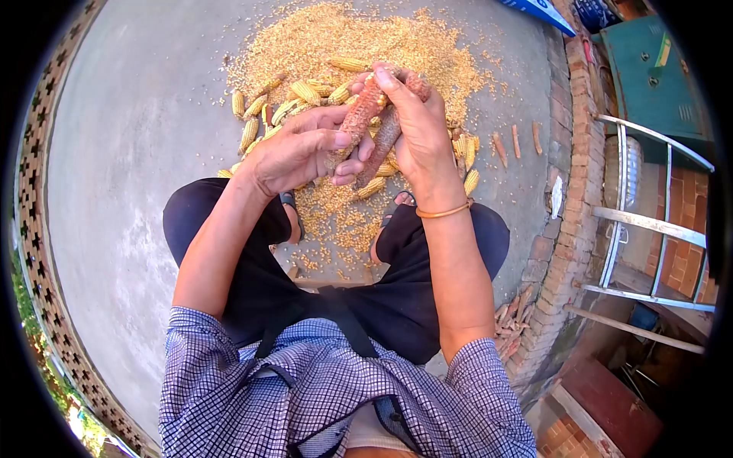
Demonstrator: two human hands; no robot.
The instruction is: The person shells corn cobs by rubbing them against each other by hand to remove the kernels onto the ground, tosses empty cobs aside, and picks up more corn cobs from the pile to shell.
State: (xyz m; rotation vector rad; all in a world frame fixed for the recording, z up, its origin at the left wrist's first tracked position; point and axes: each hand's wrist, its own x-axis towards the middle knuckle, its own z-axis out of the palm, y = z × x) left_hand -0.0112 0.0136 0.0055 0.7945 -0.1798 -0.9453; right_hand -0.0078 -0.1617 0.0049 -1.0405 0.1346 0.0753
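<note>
My left hand (pixel 294 154) is closed round the lower end of a reddish corn cob (pixel 359 116), which is mostly stripped, with some yellow kernels near its lower end. My right hand (pixel 424 137) grips a second, bare corn cob (pixel 381 146) that slants across behind the first. The right thumb presses near the top of the first cob. Beneath both hands lie several yellow ears of corn (pixel 305 93), partly hidden by the fingers. Behind them spreads a wide heap of loose kernels (pixel 359 38).
Bare cobs (pixel 515 141) lie on the concrete floor (pixel 122 229) to the right. More cobs (pixel 513 324) are piled against a low brick edge (pixel 569 305). A metal ladder (pixel 649 221) and a green cabinet (pixel 649 76) stand beyond it. Loose kernels (pixel 336 221) lie between my feet.
</note>
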